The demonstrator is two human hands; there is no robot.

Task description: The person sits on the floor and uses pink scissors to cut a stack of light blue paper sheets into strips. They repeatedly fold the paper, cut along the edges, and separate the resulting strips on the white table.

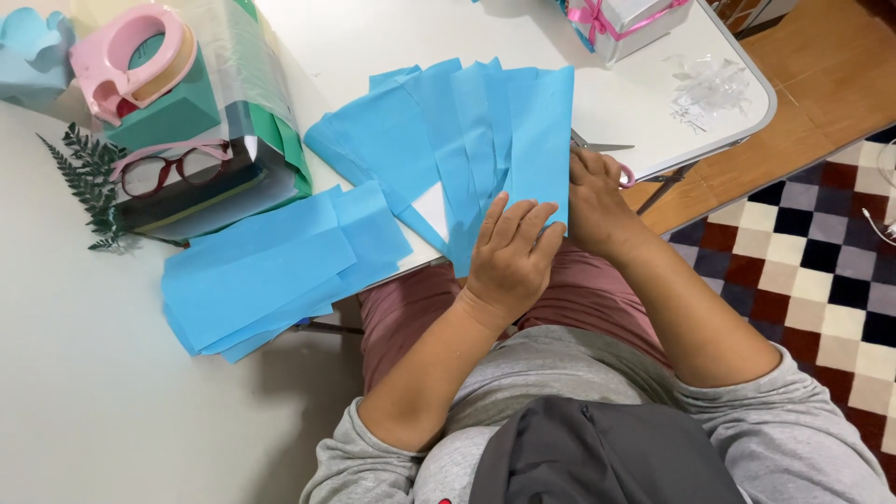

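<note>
- Head view: left hand lies flat, fingers spread, pressing the fanned blue paper sheets at the table's near edge; right hand pinches their right border.
- Judgement: mid-fold; next calls for keeping the edges aligned.
- Far right: a wrapped gift box with pink ribbon; far left: a pink tape dispenser.

Bright, even light fills the room, seemingly from overhead. The white table glares a little, nearly washing out near the top. Soft shadows fall under the blue paper and beneath the table edge. Everything looks fairly sharp; the corners bend slightly, like a wide lens.
</note>
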